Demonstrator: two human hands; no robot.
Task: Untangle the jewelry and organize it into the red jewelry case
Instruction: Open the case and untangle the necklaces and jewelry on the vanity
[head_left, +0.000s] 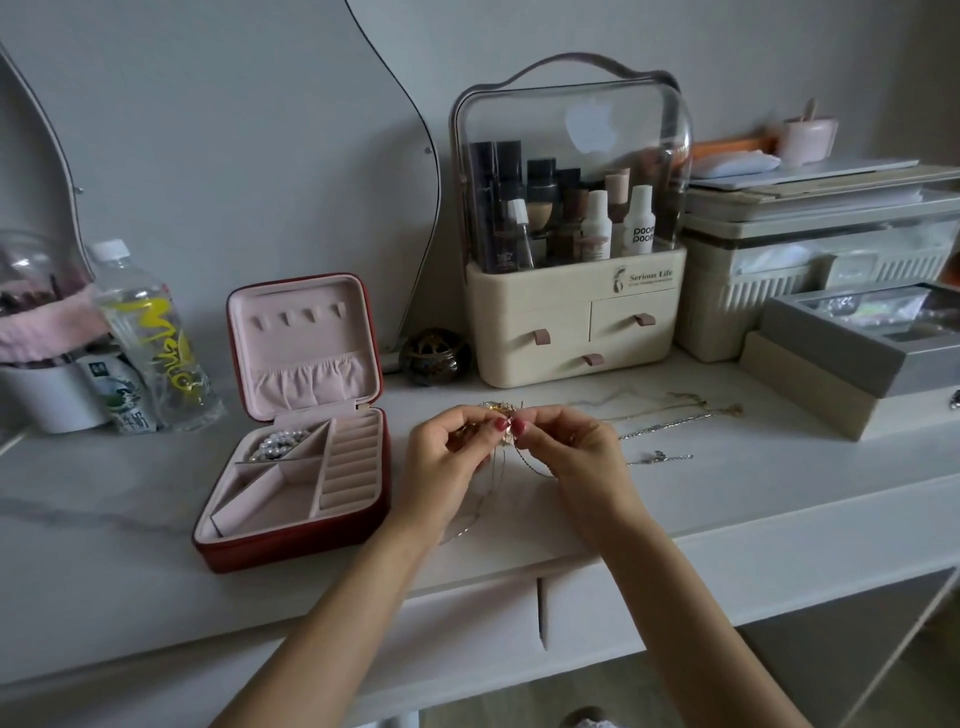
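Observation:
A tangle of gold jewelry is held just above the white dresser top, pinched from the left by my left hand and from the right by my right hand. Thin chains hang down from the knot between my hands. The red jewelry case stands open to the left, lid upright, with a pearl piece in its back left compartment. The other compartments look bare. A gold chain and silver chains lie on the dresser to the right of my hands.
A cream cosmetics organizer with bottles stands behind my hands. A small dark round pot sits beside it. Water bottles stand at the left; grey and beige boxes at the right. The dresser's front edge runs below my wrists.

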